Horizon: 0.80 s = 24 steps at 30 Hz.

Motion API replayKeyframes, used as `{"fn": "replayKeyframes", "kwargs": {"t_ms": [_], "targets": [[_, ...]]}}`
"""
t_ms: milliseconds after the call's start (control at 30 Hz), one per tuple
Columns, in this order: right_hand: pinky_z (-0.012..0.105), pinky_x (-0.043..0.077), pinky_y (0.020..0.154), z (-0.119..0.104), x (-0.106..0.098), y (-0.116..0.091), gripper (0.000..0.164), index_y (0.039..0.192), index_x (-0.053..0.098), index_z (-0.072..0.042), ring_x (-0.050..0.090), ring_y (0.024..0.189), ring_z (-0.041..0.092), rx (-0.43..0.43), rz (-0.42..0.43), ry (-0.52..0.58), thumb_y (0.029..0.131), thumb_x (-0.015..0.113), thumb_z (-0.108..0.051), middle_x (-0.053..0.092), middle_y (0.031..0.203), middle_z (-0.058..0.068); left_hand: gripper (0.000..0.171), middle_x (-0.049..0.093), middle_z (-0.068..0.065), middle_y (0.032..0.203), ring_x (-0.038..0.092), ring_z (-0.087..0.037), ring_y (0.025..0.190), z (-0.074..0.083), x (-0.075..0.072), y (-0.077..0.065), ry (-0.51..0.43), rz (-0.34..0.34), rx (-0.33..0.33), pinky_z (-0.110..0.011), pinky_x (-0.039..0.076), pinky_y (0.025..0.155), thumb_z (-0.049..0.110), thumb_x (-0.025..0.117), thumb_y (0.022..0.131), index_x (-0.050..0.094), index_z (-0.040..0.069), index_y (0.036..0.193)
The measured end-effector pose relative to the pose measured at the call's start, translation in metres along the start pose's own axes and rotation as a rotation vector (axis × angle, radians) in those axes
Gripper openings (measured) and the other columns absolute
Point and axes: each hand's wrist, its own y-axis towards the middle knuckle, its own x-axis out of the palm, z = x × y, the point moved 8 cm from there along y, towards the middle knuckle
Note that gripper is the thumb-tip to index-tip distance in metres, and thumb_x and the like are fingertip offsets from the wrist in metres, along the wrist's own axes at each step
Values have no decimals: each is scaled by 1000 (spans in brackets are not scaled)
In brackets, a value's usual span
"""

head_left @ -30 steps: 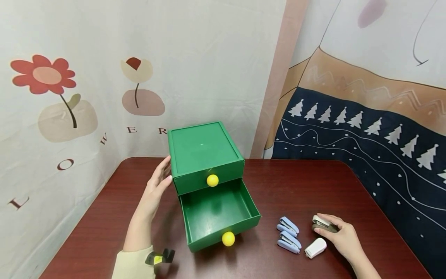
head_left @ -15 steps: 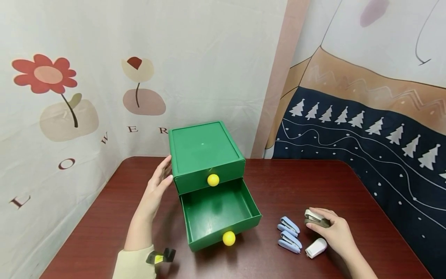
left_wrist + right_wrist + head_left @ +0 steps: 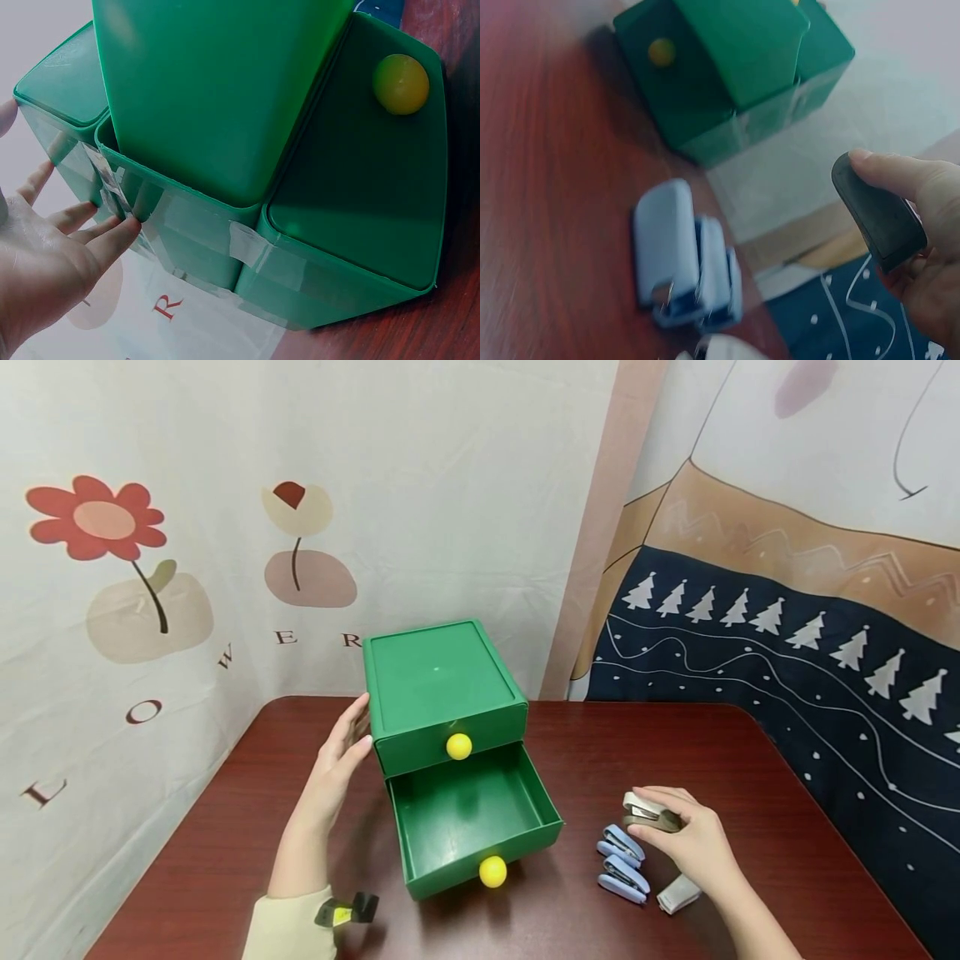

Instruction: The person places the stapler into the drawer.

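Observation:
A green drawer cabinet [image 3: 442, 681] with yellow knobs stands at mid-table, its middle drawer [image 3: 465, 818] pulled out and bare inside. My left hand [image 3: 330, 777] touches the cabinet's left side with spread, extended fingers [image 3: 112, 244]. Off to the right, my right hand [image 3: 701, 843] pinches a white-and-grey stapler [image 3: 641, 812] between thumb and fingers, above the table. Its dark underside faces the right wrist view. Two light blue staplers [image 3: 622, 843] [image 3: 624, 881] lie just below and left of that hand. A white stapler [image 3: 678, 893] is partly hidden behind the right hand.
The dark red-brown table [image 3: 615, 752] runs back to a printed cloth backdrop [image 3: 450, 485]. A lower drawer's yellow knob [image 3: 401, 84] shows in the left wrist view, beneath the pulled-out drawer. Clear tape [image 3: 251, 244] spans the cabinet's side.
My right hand has lifted the white-and-grey stapler and carried it left, toward the cabinet and over the blue staplers' far side. The left hand has stayed on the cabinet.

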Motion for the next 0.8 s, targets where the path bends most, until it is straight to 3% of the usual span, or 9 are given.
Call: {"fn": "replayKeyframes", "kwargs": {"t_ms": [267, 567, 800], "targets": [[13, 46, 75, -32, 12, 15, 48, 110, 71, -3, 56, 99, 2, -108, -13, 83, 65, 86, 0, 66, 108, 5, 53, 23, -12, 154, 22, -28, 139, 1, 0, -1, 5, -5, -1, -18, 30, 99, 12, 41, 103, 24, 14, 153], [17, 48, 75, -63, 30, 29, 47, 111, 71, -4, 56, 99, 9, -143, -54, 192, 67, 86, -1, 65, 109, 4, 53, 22, -15, 154, 23, -27, 138, 0, 1, -2, -3, -6, -1, -17, 31, 98, 12, 41, 103, 24, 13, 153], [18, 49, 75, -89, 46, 40, 48, 109, 72, -3, 56, 98, 13, -185, -78, 206, 64, 86, 3, 66, 108, 6, 53, 23, -15, 153, 25, -25, 138, 0, 0, -1, -2, -4, 4, -17, 31, 98, 12, 41, 103, 24, 12, 153]]}}
